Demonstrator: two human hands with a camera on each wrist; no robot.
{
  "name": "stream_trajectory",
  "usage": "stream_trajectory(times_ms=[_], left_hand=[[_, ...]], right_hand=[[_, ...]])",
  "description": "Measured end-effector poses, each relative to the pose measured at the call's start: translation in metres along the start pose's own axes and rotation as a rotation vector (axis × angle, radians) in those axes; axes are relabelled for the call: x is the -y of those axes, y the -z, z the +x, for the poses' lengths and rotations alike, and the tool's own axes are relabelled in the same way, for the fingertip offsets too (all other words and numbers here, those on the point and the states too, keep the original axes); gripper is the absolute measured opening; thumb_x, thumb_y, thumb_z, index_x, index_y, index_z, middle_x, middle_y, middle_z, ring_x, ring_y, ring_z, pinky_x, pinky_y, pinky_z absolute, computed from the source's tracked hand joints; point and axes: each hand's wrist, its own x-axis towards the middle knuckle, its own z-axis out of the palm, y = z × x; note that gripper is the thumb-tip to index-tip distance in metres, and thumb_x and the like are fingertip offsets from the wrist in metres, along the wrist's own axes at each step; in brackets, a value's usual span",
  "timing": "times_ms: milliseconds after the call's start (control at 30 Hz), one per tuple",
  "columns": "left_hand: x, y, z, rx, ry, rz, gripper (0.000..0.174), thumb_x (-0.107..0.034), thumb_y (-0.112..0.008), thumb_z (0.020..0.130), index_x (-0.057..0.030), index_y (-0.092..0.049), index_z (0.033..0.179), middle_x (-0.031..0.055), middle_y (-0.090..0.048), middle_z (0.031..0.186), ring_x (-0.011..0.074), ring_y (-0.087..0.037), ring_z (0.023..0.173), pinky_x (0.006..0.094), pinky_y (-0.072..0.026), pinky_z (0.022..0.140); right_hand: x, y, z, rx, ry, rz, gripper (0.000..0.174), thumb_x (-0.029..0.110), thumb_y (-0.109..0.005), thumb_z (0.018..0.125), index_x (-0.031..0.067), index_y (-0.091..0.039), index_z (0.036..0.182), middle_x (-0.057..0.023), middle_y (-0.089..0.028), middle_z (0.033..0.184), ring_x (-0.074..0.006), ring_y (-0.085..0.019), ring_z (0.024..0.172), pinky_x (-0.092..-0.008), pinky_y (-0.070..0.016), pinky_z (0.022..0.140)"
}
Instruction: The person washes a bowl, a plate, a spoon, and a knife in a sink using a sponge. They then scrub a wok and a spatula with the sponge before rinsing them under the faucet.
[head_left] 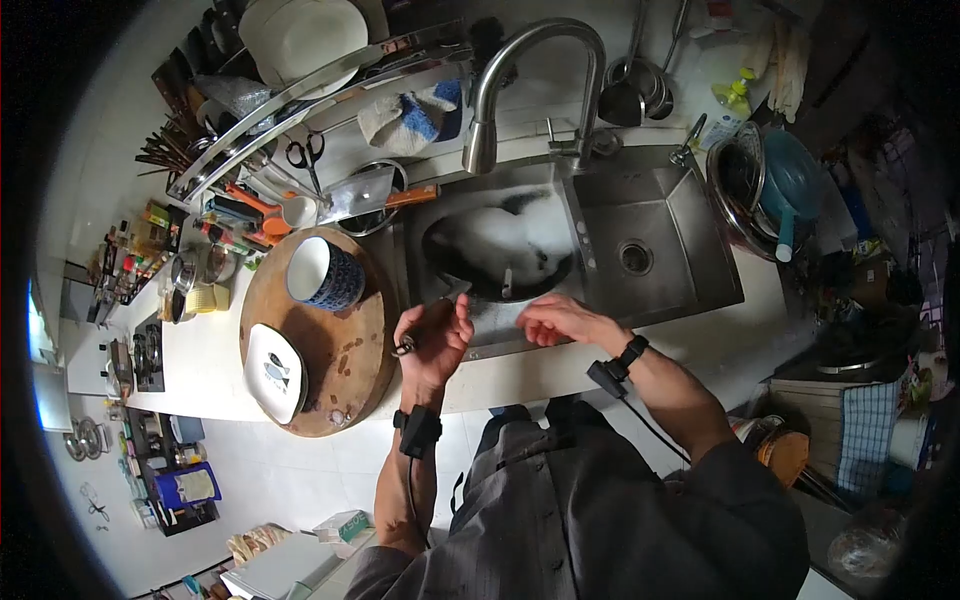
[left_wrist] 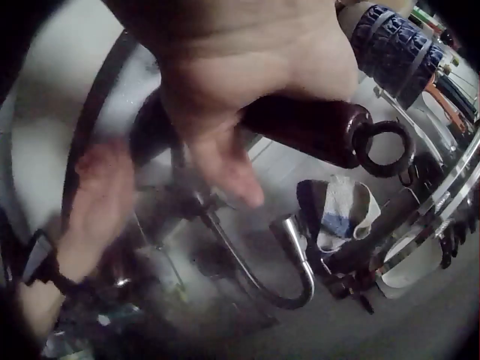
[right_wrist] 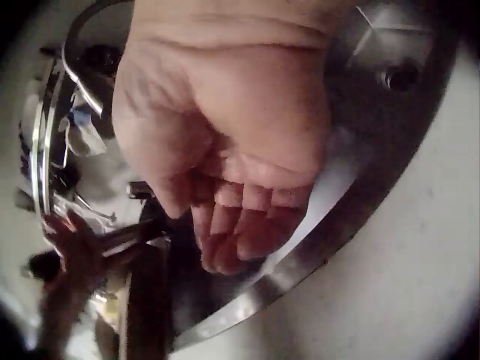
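My left hand [head_left: 437, 340] is at the sink's front edge and grips a utensil by its dark brown handle [left_wrist: 319, 129]. A ring [left_wrist: 386, 148] hangs at the handle's near end, and a bit of grey metal [head_left: 457, 287] shows past the fingers. Much of the utensil is hidden by the hand. A black round pan [head_left: 440, 262] with white foam over it lies in the left sink basin. To the right, over the front rim, my right hand [head_left: 565, 321] hovers palm up with loosely bent fingers and holds nothing.
Left of the sink, a round wooden board [head_left: 345, 345] bears a blue patterned bowl [head_left: 335, 280] and a white fish plate [head_left: 272, 372]. A cleaver [head_left: 358, 195] lies behind it. The faucet [head_left: 485, 130] arches above the basins. Stacked pans and a blue colander [head_left: 790, 175] stand at right.
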Motion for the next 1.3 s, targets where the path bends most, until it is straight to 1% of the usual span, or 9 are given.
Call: stream_trajectory(times_ms=[267, 400, 533, 767, 833, 933, 967, 1067, 1300], left_hand=[[-0.047, -0.022, 0.044, 0.013, 0.016, -0.305, 0.059, -0.019, -0.068, 0.079, 0.0185, -0.047, 0.12, 0.0315, -0.061, 0.118, 0.0322, -0.068, 0.097, 0.0416, -0.0559, 0.09], [-0.057, -0.037, 0.056, -0.104, -0.062, -0.419, 0.053, -0.016, -0.067, 0.079, 0.0187, -0.048, 0.114, 0.0338, -0.058, 0.118, 0.0336, -0.068, 0.097, 0.0422, -0.0559, 0.09], [-0.059, -0.046, 0.063, -0.117, -0.013, -0.499, 0.041, -0.015, -0.065, 0.08, 0.0159, -0.053, 0.103, 0.0341, -0.058, 0.115, 0.0348, -0.068, 0.095, 0.0427, -0.0561, 0.089], [-0.07, -0.055, 0.066, -0.152, -0.089, -0.496, 0.035, -0.015, -0.066, 0.079, 0.0115, -0.056, 0.099, 0.0338, -0.057, 0.119, 0.033, -0.067, 0.092, 0.0424, -0.0561, 0.083], [-0.071, -0.051, 0.067, -0.152, -0.087, -0.458, 0.045, -0.015, -0.067, 0.077, 0.0151, -0.055, 0.108, 0.0327, -0.059, 0.119, 0.0305, -0.067, 0.089, 0.04, -0.0556, 0.082], [-0.076, -0.042, 0.066, -0.17, -0.018, -0.508, 0.053, -0.018, -0.069, 0.075, 0.0157, -0.053, 0.113, 0.031, -0.06, 0.118, 0.0299, -0.066, 0.089, 0.0394, -0.0554, 0.083], [-0.076, -0.037, 0.065, -0.167, -0.014, -0.512, 0.053, -0.018, -0.069, 0.075, 0.0157, -0.053, 0.113, 0.031, -0.06, 0.118, 0.0299, -0.066, 0.089, 0.0394, -0.0554, 0.083], [-0.076, -0.017, 0.06, -0.116, -0.035, -0.408, 0.056, -0.02, -0.07, 0.073, 0.0146, -0.054, 0.114, 0.0294, -0.061, 0.119, 0.0296, -0.066, 0.09, 0.0392, -0.0551, 0.084], [-0.064, 0.026, 0.04, -0.127, -0.014, -0.293, 0.052, -0.034, -0.07, 0.078, 0.0068, -0.061, 0.108, 0.0241, -0.067, 0.115, 0.0279, -0.069, 0.091, 0.0387, -0.0494, 0.08]], right_hand=[[-0.026, 0.028, 0.057, -0.215, -0.033, -1.531, 0.038, 0.02, -0.053, 0.091, -0.0085, -0.062, 0.115, -0.0271, -0.069, 0.11, -0.0416, -0.066, 0.106, -0.0464, -0.0523, 0.092], [-0.017, 0.007, 0.088, -0.139, -0.421, -1.444, 0.077, 0.031, -0.053, 0.095, -0.0042, -0.021, 0.156, -0.0355, -0.034, 0.154, -0.047, -0.039, 0.142, -0.0522, -0.0351, 0.115], [-0.111, 0.062, 0.158, -0.284, -0.065, -1.309, 0.093, 0.041, -0.055, 0.094, -0.0043, -0.006, 0.158, -0.036, -0.023, 0.159, -0.0479, -0.02, 0.15, -0.0547, -0.0237, 0.121], [-0.097, 0.02, 0.211, -0.359, 0.071, -1.251, 0.091, 0.041, -0.065, 0.086, -0.0114, -0.028, 0.15, -0.0362, -0.035, 0.152, -0.0395, -0.032, 0.146, -0.0412, -0.0262, 0.121], [-0.122, 0.024, 0.245, -0.124, -0.056, -1.369, 0.038, 0.029, -0.062, 0.086, 0.0049, -0.074, 0.113, -0.0229, -0.063, 0.131, -0.0362, -0.052, 0.127, -0.0446, -0.0401, 0.107], [-0.109, 0.007, 0.233, 0.121, 0.128, -1.321, 0.02, 0.025, -0.063, 0.081, 0.009, -0.076, 0.08, -0.0159, -0.073, 0.106, -0.0325, -0.062, 0.104, -0.046, -0.0471, 0.091], [-0.118, 0.01, 0.234, 0.273, 0.574, -1.219, 0.019, 0.025, -0.066, 0.076, 0.0068, -0.067, 0.071, -0.01, -0.072, 0.086, -0.0314, -0.065, 0.087, -0.0471, -0.0497, 0.076], [-0.06, -0.05, 0.192, 0.178, -0.012, -1.154, 0.021, 0.023, -0.065, 0.079, 0.0039, -0.065, 0.071, -0.013, -0.07, 0.082, -0.0338, -0.064, 0.076, -0.0482, -0.0499, 0.07], [0.035, -0.074, 0.087, 0.061, 0.064, -1.295, 0.029, 0.027, -0.068, 0.09, -0.0003, -0.07, 0.099, -0.0215, -0.07, 0.09, -0.0318, -0.067, 0.079, -0.0438, -0.0515, 0.072]])
